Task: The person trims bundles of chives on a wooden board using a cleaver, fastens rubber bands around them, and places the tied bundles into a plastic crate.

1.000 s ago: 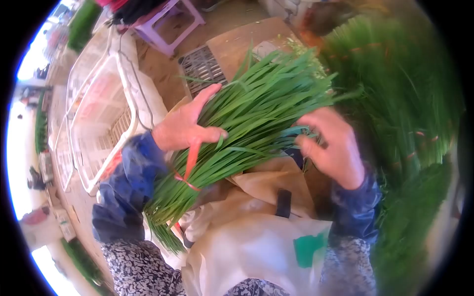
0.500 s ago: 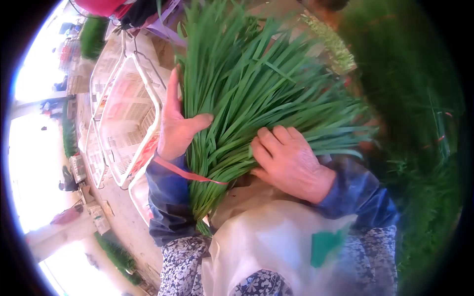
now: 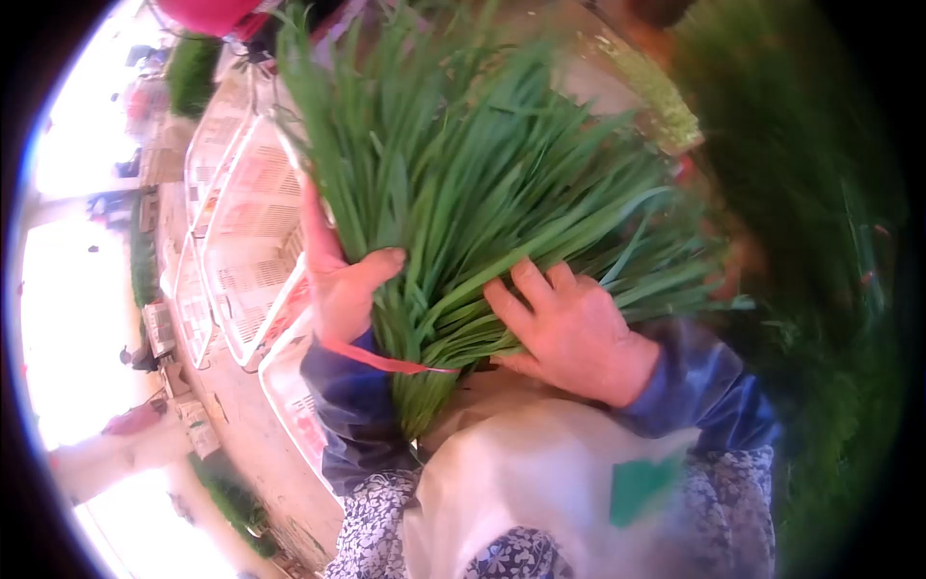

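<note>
A big fanned bunch of garlic chives [image 3: 453, 193], long flat green leaves, lies across my lap with its stem ends toward me. My left hand [image 3: 342, 289] grips the bunch at its left side, thumb over the front and fingers behind. A red ribbon [image 3: 386, 363] runs from near my left wrist across the stems; whether it is tied cannot be seen. On the right side, my right hand [image 3: 588, 338] has its bent fingers around the outer leaves, with the thumb lower near the stems. The fingertips are partly hidden among the leaves.
White-framed baskets [image 3: 253, 232] lined with printed paper stand to the left. A large heap of greens [image 3: 810, 193] fills the right side. A pale cloth [image 3: 521, 449] with a green patch covers my lap. Pale green trimmings [image 3: 651, 92] lie at the back right.
The leaf tips have spread and tipped to the left at the top. My left hand has shifted slightly down, and the ribbon and stems have moved a little right. Both hands stay on the bunch.
</note>
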`<action>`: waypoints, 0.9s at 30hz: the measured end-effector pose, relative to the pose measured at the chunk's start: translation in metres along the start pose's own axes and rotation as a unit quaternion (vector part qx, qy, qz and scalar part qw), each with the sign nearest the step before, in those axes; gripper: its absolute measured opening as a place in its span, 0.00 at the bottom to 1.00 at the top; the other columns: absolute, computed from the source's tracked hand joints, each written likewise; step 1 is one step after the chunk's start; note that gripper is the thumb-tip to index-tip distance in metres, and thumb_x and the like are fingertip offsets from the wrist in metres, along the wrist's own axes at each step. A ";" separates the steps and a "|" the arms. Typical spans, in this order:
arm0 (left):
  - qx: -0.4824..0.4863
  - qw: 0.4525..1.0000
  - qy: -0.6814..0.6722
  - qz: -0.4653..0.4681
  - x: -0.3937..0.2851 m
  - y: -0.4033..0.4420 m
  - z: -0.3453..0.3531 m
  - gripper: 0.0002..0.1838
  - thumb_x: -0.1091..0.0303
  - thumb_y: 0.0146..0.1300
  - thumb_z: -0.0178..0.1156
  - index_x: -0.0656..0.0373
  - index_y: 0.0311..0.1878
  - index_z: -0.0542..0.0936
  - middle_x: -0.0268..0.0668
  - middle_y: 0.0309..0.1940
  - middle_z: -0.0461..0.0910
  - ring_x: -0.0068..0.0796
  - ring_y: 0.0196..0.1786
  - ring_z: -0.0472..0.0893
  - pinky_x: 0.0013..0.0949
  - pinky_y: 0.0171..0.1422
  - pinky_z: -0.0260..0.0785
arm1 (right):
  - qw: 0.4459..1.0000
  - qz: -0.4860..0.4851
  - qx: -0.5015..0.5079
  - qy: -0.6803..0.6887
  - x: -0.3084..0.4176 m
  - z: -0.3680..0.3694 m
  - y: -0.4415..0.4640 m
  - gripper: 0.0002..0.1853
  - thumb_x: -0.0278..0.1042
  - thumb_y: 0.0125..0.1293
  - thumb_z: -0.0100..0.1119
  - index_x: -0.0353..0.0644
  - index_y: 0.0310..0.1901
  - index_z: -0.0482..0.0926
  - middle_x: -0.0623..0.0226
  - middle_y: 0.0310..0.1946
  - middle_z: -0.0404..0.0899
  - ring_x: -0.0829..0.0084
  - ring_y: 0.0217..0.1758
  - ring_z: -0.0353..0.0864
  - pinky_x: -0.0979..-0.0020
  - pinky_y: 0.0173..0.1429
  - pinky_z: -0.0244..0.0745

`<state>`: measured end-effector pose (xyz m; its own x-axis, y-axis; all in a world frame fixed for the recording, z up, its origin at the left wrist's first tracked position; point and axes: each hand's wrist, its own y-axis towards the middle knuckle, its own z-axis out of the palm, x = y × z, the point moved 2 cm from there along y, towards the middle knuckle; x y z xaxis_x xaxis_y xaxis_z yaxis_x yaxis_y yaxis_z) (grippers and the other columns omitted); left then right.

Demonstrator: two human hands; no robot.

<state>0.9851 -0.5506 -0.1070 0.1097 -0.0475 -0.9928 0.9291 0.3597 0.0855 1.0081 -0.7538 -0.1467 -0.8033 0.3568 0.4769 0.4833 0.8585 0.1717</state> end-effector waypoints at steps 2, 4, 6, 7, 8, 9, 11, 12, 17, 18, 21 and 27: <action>0.041 0.998 -0.047 0.016 0.003 -0.003 -0.005 0.52 0.83 0.44 0.59 0.58 0.77 0.51 0.48 0.64 0.70 0.43 0.63 0.75 0.45 0.69 0.68 | 1.000 -0.002 -0.007 -0.011 0.003 0.001 -0.014 0.41 0.51 0.44 0.72 0.37 0.60 0.73 0.47 0.57 0.71 0.56 0.43 0.75 0.62 0.44 0.78; 0.052 0.995 -0.084 0.009 0.004 -0.003 0.004 0.51 0.82 0.44 0.58 0.58 0.77 0.51 0.48 0.64 0.70 0.45 0.63 0.75 0.46 0.69 0.68 | 1.000 0.008 -0.013 -0.005 0.003 0.005 -0.023 0.41 0.51 0.44 0.72 0.38 0.60 0.73 0.47 0.57 0.71 0.55 0.44 0.75 0.62 0.44 0.78; 0.072 0.993 -0.098 0.004 0.004 -0.004 0.011 0.51 0.82 0.44 0.57 0.58 0.77 0.51 0.48 0.64 0.70 0.45 0.63 0.75 0.47 0.69 0.69 | 0.999 0.007 -0.040 0.019 0.001 0.008 -0.026 0.41 0.52 0.45 0.72 0.38 0.60 0.73 0.49 0.57 0.70 0.56 0.41 0.76 0.62 0.42 0.79; 0.084 0.992 -0.090 0.005 0.004 -0.003 0.011 0.52 0.82 0.44 0.58 0.59 0.77 0.50 0.48 0.64 0.70 0.44 0.63 0.75 0.46 0.69 0.68 | 0.999 0.007 -0.043 0.017 -0.001 0.007 -0.025 0.41 0.52 0.45 0.72 0.38 0.60 0.73 0.49 0.57 0.70 0.56 0.41 0.76 0.62 0.42 0.79; 0.097 0.992 -0.082 0.006 0.003 -0.003 0.011 0.52 0.82 0.44 0.58 0.59 0.77 0.50 0.48 0.64 0.70 0.44 0.64 0.75 0.45 0.69 0.68 | 0.998 0.008 -0.043 0.049 -0.003 0.004 -0.021 0.40 0.53 0.47 0.71 0.39 0.60 0.73 0.49 0.58 0.70 0.57 0.40 0.77 0.62 0.41 0.79; 0.110 0.991 -0.074 0.007 0.003 -0.003 0.011 0.52 0.81 0.44 0.58 0.59 0.77 0.50 0.48 0.64 0.70 0.43 0.64 0.75 0.45 0.69 0.68 | 0.996 0.008 -0.044 0.081 -0.005 0.002 -0.016 0.40 0.54 0.48 0.70 0.40 0.61 0.73 0.49 0.59 0.70 0.57 0.38 0.78 0.62 0.39 0.79; 0.032 0.999 0.010 0.002 0.010 -0.005 0.014 0.52 0.80 0.44 0.59 0.59 0.77 0.49 0.47 0.65 0.69 0.42 0.64 0.74 0.43 0.69 0.67 | 0.996 0.014 -0.044 0.070 -0.013 -0.001 0.007 0.39 0.56 0.49 0.69 0.42 0.61 0.73 0.50 0.59 0.70 0.57 0.37 0.79 0.61 0.38 0.79; 0.023 0.999 0.025 -0.010 0.010 -0.007 0.015 0.52 0.79 0.45 0.59 0.59 0.77 0.49 0.48 0.65 0.69 0.42 0.64 0.74 0.43 0.69 0.67 | 0.997 0.028 -0.036 0.058 -0.015 -0.002 0.014 0.39 0.58 0.50 0.68 0.43 0.61 0.73 0.50 0.60 0.70 0.57 0.36 0.80 0.61 0.37 0.79; 0.012 0.995 0.094 -0.041 0.012 -0.010 0.009 0.53 0.73 0.49 0.63 0.58 0.78 0.47 0.48 0.67 0.67 0.42 0.65 0.73 0.42 0.68 0.68 | 0.998 0.032 -0.011 0.052 -0.010 0.012 -0.007 0.37 0.57 0.52 0.67 0.45 0.61 0.73 0.51 0.60 0.70 0.59 0.37 0.79 0.63 0.38 0.79; 0.014 0.993 0.106 -0.047 0.012 -0.010 0.009 0.53 0.72 0.50 0.63 0.58 0.78 0.46 0.48 0.67 0.66 0.42 0.65 0.73 0.42 0.68 0.68 | 0.998 0.014 -0.032 0.048 -0.009 0.010 -0.010 0.37 0.55 0.52 0.68 0.45 0.61 0.73 0.53 0.61 0.69 0.60 0.37 0.79 0.64 0.40 0.78; 0.033 0.988 0.137 -0.063 0.011 -0.005 0.001 0.53 0.68 0.52 0.66 0.57 0.78 0.45 0.49 0.68 0.65 0.43 0.65 0.73 0.41 0.67 0.68 | 0.995 0.000 -0.084 0.050 -0.016 0.010 -0.020 0.34 0.51 0.48 0.70 0.44 0.57 0.74 0.59 0.57 0.70 0.62 0.40 0.77 0.64 0.43 0.76; 0.091 0.949 0.300 -0.006 -0.001 0.005 -0.041 0.61 0.32 0.52 0.65 0.51 0.79 0.43 0.51 0.73 0.59 0.47 0.65 0.72 0.45 0.63 0.71 | 0.977 -0.056 -0.175 0.104 -0.031 -0.002 -0.035 0.31 0.38 0.46 0.71 0.45 0.55 0.74 0.63 0.64 0.67 0.56 0.55 0.72 0.59 0.52 0.71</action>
<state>0.9748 -0.5105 -0.1094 -0.0719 0.5092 -0.8576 0.9807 0.1930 0.0324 1.0164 -0.7953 -0.1659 -0.7873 0.1541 0.5970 0.5156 0.6956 0.5003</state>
